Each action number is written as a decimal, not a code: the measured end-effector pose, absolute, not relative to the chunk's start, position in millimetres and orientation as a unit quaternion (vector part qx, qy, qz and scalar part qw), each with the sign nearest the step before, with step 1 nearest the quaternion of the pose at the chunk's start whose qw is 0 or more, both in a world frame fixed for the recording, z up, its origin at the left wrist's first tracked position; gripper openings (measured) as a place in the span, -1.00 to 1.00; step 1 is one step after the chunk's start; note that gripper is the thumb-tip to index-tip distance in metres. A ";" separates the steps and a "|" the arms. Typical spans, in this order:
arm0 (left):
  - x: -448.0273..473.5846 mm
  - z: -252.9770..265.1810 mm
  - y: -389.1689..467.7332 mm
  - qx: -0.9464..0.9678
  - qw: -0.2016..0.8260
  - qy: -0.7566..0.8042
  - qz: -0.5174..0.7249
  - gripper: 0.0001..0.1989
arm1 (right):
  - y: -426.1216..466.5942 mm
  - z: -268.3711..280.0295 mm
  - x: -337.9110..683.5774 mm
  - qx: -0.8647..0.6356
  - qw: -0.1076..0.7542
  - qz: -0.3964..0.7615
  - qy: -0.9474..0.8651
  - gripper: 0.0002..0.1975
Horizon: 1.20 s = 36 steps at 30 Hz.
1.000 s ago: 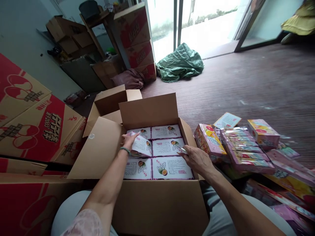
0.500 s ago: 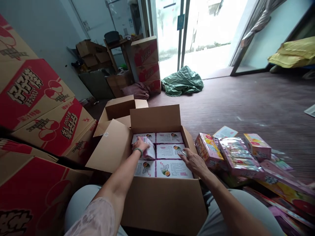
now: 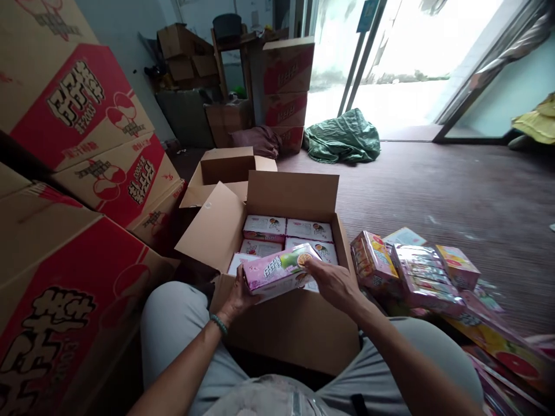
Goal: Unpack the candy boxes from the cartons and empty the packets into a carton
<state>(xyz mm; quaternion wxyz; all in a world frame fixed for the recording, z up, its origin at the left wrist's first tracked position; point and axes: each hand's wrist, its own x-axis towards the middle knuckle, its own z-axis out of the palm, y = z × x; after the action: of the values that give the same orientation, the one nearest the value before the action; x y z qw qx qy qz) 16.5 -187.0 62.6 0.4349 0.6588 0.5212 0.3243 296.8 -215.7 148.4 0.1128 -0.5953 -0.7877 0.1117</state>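
Observation:
A pink candy box (image 3: 277,267) with fruit pictures is held tilted above the near part of an open cardboard carton (image 3: 292,193). My left hand (image 3: 238,297) grips its left end, with the wrist bracelet showing. My right hand (image 3: 333,282) is closed on its right end, the thumb near the fruit picture; whether anything else is in that hand is hidden. Inside the carton, several white-topped boxes (image 3: 309,230) lie in rows. The held box covers part of the near row. A gap shows in the middle row on the left, where a box sits lower.
Several loose candy packs (image 3: 427,280) lie on the floor at right. Big red-and-brown cartons (image 3: 82,110) are stacked on my left. Behind the carton stands another open box (image 3: 228,167). A green cloth sack (image 3: 344,138) lies near the glass door.
My left hand has lifted a box out of the carton and brought it toward me. My right hand has joined it at the other end. The view has shifted.

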 end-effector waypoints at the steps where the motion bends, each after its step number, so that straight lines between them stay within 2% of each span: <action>1: 16.7 56.4 -188.6 0.651 0.446 0.517 0.332 0.07 | -213.9 153.3 282.5 -0.573 0.074 0.102 -0.810 -0.68; 4: 16.0 50.8 -187.2 0.634 0.477 0.502 0.345 -0.02 | -202.4 164.3 241.0 -0.518 -0.008 0.084 -0.851 -0.73; 10: 14.0 49.3 -186.3 0.625 0.492 0.460 0.395 -0.20 | -180.1 175.2 187.0 -0.431 -0.099 0.076 -0.893 -0.72; 18: 13.6 34.0 -181.3 0.654 0.449 0.435 0.425 -0.30 | -182.9 176.2 164.1 -0.435 -0.151 0.028 -0.887 -0.71; 23: 7.6 32.2 -178.5 0.676 0.458 0.408 0.409 -0.31 | -176.5 176.8 194.9 -0.441 -0.168 0.018 -0.881 -0.72; 29: 8.8 40.9 -178.0 0.654 0.485 0.426 0.394 -0.35 | -170.3 171.6 300.3 -0.530 -0.232 -0.013 -0.816 -0.68; 32: 8.8 46.2 -176.7 0.654 0.472 0.440 0.396 -0.36 | -174.1 171.6 343.0 -0.552 -0.231 -0.004 -0.801 -0.68; 36: 9.9 58.2 -178.3 0.632 0.495 0.452 0.388 -0.34 | -188.7 180.6 352.0 -0.619 -0.147 0.036 -0.771 -0.70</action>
<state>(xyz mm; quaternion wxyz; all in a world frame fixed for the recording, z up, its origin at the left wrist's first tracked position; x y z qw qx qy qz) 9.9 -178.3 58.2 0.4953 0.6325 0.4519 0.3878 352.0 -188.7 180.6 -0.1466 -0.6191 -0.7707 0.0359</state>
